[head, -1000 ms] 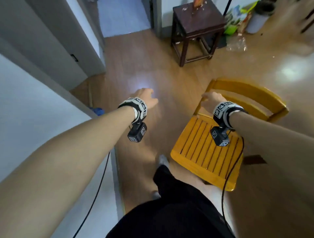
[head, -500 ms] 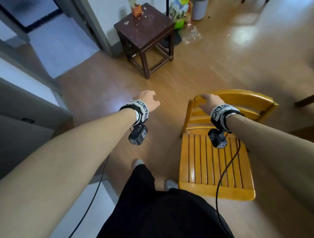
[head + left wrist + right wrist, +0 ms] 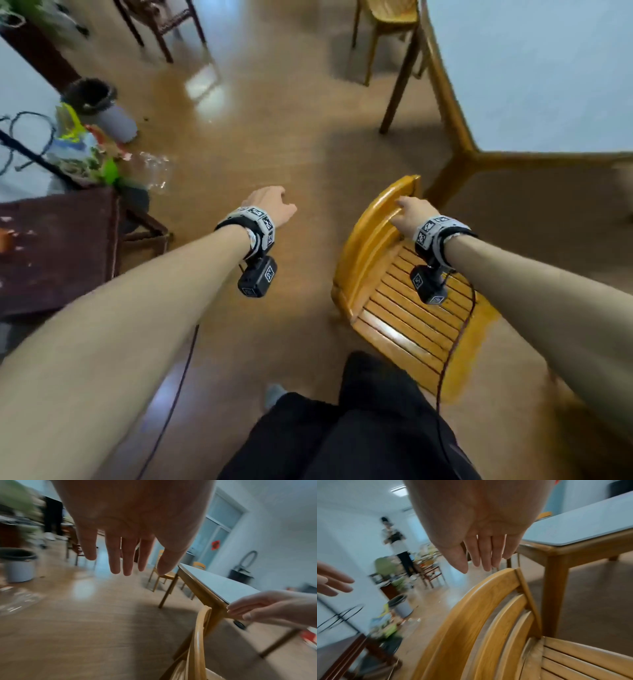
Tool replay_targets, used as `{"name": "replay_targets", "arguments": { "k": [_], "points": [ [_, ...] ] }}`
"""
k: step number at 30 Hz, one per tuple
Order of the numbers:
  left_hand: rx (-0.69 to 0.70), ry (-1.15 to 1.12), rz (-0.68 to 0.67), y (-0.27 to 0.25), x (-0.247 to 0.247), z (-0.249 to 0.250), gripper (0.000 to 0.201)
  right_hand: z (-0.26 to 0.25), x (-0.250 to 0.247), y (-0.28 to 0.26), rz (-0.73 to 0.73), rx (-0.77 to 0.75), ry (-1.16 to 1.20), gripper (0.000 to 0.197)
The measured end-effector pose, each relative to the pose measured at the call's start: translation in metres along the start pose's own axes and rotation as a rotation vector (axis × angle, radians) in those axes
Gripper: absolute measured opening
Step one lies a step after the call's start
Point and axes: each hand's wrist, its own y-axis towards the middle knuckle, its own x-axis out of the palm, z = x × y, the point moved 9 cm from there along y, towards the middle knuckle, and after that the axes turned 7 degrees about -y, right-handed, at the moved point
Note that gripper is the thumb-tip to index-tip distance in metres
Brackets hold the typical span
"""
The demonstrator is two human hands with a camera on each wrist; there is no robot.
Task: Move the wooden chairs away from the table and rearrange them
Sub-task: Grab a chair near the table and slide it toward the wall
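Head view: our right hand (image 3: 409, 209) hovers released, fingers straight, just above the chair (image 3: 404, 308) top rail, beside the desk (image 3: 455, 120) corner. Our left hand (image 3: 270, 202), released and empty, sits farther off.

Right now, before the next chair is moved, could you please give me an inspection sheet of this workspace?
Surface: glossy wooden floor.
Job's things: yellow chair beside the table corner leg; second chair further along the table.
Clutter: bin, bags, dark side table.
Grips: left hand open, in the air; right hand open above the yellow chair's top rail, contact unclear.
Cables: wrist-camera cable hangs across the seat.
Surroundings: a person standing in the background.
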Motion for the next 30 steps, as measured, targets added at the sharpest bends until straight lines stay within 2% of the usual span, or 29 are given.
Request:
{"name": "replay_targets", "arguments": {
  "k": [8,13,19,24,26,30],
  "points": [
    [0.414,0.206,-0.147,0.089,0.014,0.136,0.055,0.062,-0.002,0.002,0.04,0.308,0.203,0.039],
    [0.546,0.305,-0.226,0.121,0.039,0.192,0.055,0.083,0.013,0.019,0.064,0.437,0.329,0.051],
    [0.714,0.394,-0.338,0.142,0.068,0.261,0.054,0.11,0.029,0.001,0.081,0.662,0.435,0.054],
    [0.95,0.494,-0.481,0.151,0.105,0.328,0.045,0.136,0.045,-0.015,0.136,0.932,0.563,0.056],
    [1.055,0.538,-0.543,0.154,0.125,0.349,0.049,0.14,0.053,-0.027,0.194,1.072,0.624,0.056],
    [1.248,0.645,-0.66,0.148,0.154,0.358,0.053,0.107,0.081,-0.057,0.277,1.36,0.721,0.052]
  ]
}}
